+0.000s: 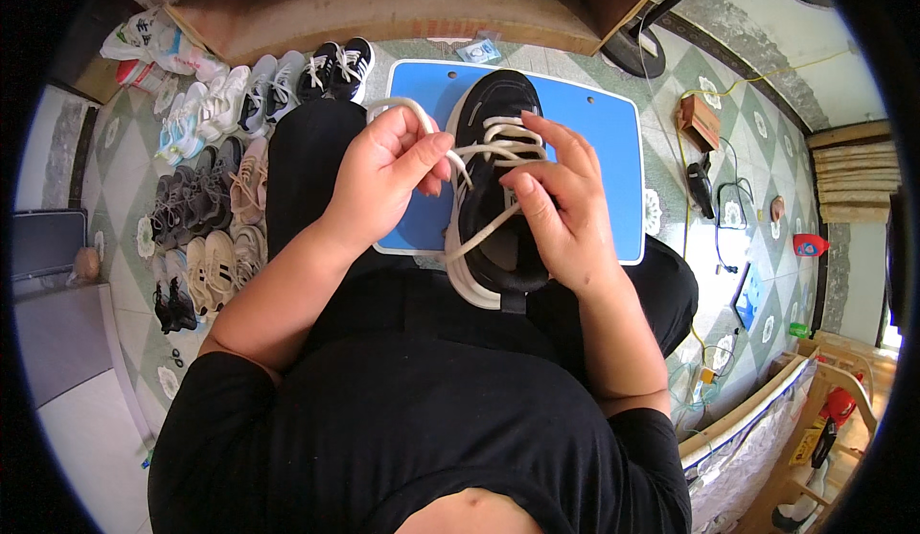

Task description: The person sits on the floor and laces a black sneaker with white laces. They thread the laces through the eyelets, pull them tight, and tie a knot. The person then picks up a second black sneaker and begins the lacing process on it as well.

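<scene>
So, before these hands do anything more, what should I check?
1. Black shoe with a white sole is upright: ok.
2. Left hand holds the white cord lace: ok.
3. Right hand has a firm grip on the lace: cannot tell.
4. Shoe opening is clear of lace: not ok, a strand crosses it.
5. Heel stays within the flat blue board with a white rim: not ok, it reaches past the near edge.

This looks like a room in a home to us. We see a floor (125, 294) of green and white tiles with flower shapes, and rows of sneakers (218, 270) on it. We also see a big wooden cabinet (402, 26), plastic bags (144, 40) by the shoes, a patchy wall (815, 40) and a tan curtain (858, 181).
</scene>
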Motion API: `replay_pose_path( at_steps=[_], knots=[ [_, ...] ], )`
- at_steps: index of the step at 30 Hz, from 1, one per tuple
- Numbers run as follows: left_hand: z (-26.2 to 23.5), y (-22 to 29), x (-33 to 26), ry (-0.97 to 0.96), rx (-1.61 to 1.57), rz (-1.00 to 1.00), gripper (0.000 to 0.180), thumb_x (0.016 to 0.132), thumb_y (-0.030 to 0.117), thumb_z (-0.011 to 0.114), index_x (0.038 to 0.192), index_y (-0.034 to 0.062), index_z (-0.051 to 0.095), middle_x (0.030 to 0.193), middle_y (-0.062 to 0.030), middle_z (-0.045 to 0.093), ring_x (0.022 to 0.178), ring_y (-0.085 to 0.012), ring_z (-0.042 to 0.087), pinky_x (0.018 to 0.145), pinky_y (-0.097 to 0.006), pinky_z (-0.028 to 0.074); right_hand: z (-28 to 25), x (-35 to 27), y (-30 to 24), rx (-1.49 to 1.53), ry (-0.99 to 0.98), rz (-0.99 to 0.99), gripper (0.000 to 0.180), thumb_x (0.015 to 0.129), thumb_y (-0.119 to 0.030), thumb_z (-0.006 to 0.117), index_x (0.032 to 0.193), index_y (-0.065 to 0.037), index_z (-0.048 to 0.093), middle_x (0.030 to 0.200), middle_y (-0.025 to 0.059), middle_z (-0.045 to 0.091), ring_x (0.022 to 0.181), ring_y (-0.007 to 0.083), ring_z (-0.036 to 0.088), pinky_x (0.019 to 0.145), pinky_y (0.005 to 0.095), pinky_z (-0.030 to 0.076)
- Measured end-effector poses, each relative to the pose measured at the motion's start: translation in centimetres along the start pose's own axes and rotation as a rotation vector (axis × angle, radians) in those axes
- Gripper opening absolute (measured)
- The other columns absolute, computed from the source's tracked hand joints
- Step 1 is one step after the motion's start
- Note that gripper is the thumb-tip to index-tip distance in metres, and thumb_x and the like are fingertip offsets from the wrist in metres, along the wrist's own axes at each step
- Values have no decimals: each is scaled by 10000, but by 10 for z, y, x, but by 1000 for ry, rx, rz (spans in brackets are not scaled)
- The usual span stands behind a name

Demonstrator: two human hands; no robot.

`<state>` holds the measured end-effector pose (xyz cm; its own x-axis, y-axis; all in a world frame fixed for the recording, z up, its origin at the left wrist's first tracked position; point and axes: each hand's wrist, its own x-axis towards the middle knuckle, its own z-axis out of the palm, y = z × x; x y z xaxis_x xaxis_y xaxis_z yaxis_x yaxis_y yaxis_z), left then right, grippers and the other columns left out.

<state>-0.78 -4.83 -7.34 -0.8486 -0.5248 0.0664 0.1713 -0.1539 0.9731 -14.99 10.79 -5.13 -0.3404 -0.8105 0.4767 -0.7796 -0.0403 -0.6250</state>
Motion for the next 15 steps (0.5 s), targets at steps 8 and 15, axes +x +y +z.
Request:
replay_pose_path(
  at_steps=[8,15],
  knots=[
    [3,-10,5,25,-46,53,142,937,160,569,872,60,492,729,-21,575,626,-59,530,580,-190,444,7,6,-11,-146,-111,75,318,624,-266,794,797,-24,682,1241,177,543,1161,371,476,956,452,391],
    [-1,-12,7,5,-20,76,113,941,158,556,925,64,496,745,-26,576,618,-72,530,581,-193,447,8,6,-9,-144,-129,64,329,590,-201,772,835,-7,670,1246,164,534,1154,377,474,950,459,401]
  ],
)
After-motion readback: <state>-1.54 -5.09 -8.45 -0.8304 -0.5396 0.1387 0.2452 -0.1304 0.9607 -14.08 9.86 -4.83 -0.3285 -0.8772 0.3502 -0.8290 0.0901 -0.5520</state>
